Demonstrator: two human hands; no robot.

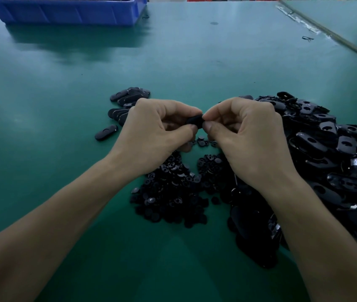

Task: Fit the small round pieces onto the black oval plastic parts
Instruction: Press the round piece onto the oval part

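1. Left hand (151, 129) and right hand (245, 136) both pinch one black oval part (195, 120) above the worktop (42, 127).
2. Part likely light, stiff, smooth: grip the ends.

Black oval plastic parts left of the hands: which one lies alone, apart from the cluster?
The lone black oval plastic part flat on the green table, nearest the camera; the others overlap in a cluster farther back.
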